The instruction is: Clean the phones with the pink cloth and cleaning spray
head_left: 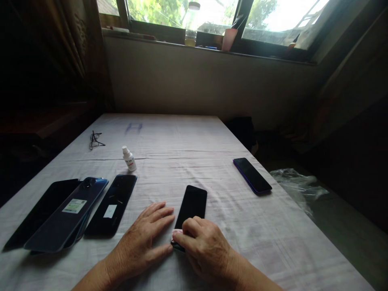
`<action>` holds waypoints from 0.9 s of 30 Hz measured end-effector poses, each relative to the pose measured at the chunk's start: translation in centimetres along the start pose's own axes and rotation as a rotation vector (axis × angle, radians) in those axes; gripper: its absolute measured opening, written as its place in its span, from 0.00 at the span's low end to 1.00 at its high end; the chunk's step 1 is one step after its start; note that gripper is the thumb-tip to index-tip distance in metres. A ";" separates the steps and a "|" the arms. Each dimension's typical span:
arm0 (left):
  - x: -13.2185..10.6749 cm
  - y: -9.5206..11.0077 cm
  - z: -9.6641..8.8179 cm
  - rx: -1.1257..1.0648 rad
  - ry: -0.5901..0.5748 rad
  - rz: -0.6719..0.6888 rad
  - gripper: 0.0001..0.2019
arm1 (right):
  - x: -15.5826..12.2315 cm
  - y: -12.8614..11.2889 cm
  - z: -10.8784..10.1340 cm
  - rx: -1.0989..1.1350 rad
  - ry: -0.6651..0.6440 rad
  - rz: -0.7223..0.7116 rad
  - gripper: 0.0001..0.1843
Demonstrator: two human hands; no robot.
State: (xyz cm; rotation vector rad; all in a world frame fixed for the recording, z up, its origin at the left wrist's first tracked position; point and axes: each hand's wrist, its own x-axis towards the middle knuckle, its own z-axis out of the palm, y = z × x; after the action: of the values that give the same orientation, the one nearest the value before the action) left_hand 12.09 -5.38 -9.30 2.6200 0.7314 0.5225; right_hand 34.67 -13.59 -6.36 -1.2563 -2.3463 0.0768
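Note:
A black smartphone (192, 203) lies screen up on the cloth-covered table in front of me. My right hand (209, 246) is closed on a small pinkish-white cloth (176, 233), pressed to the phone's near end; most of the cloth is hidden under the fingers. Just left of the phone, my left hand (148, 232) rests with its fingers spread, the thumb tip against the phone's lower left corner. Nothing is held in it.
Left of my hands lie a dark phone with a white label (110, 206) and a pile of several phones (65, 216). Beyond them stand a small white bottle (129, 159) and eyeglasses (96, 140). A purple-edged phone (252, 176) lies near the table's right edge, beside clear plastic (298, 184).

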 end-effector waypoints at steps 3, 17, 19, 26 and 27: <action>0.0 0.0 -0.1 -0.003 -0.015 0.000 0.31 | 0.0 0.2 0.3 -0.027 0.035 0.060 0.12; 0.1 0.0 -0.2 0.002 -0.015 0.025 0.28 | -0.3 -0.2 -0.2 -0.013 -0.022 -0.044 0.09; 0.1 0.0 -0.2 0.002 -0.019 0.021 0.28 | -0.5 -0.1 -0.4 -0.017 -0.035 -0.047 0.08; -0.2 -0.2 0.3 -0.004 -0.037 0.004 0.31 | -2.0 -0.2 -1.3 -0.029 -0.012 -0.042 0.09; -0.2 -0.3 0.4 -0.004 -0.035 0.003 0.31 | -2.2 -0.1 -1.4 -0.027 -0.011 -0.039 0.09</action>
State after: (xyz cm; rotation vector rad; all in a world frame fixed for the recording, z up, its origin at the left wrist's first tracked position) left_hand 11.95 -5.35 -9.85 2.6199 0.7142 0.4768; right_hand 36.20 -15.68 -5.91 -1.2254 -2.3882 0.0394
